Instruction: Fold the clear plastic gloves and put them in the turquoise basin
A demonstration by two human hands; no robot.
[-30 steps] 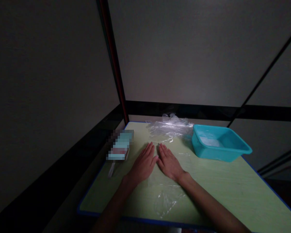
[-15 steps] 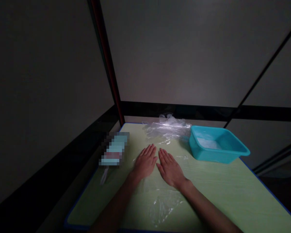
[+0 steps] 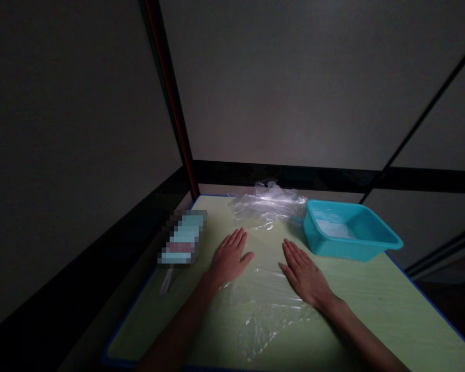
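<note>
A clear plastic bag [image 3: 269,310] lies spread over the pale green tabletop, wrinkled and shiny toward the near edge. My left hand [image 3: 228,259] rests flat on its left part, fingers stretched forward and thumb out to the side. On the right part lies my right hand [image 3: 304,274], palm down, its fingers pointing away and the thumb apart. Neither hand grips anything. Where the far edge of the thin film ends is hard to make out.
Crumpled clear plastic bags [image 3: 269,204] are heaped at the table's back edge. A turquoise basin [image 3: 356,248] with something white inside stands at the back right. A blurred-out light-blue item [image 3: 184,237] with a white strap lies on the left. Walls rise behind and left.
My right hand has slid to the right across the plastic, away from my left hand. The left hand has stayed nearly in place, with its thumb now spread outward.
</note>
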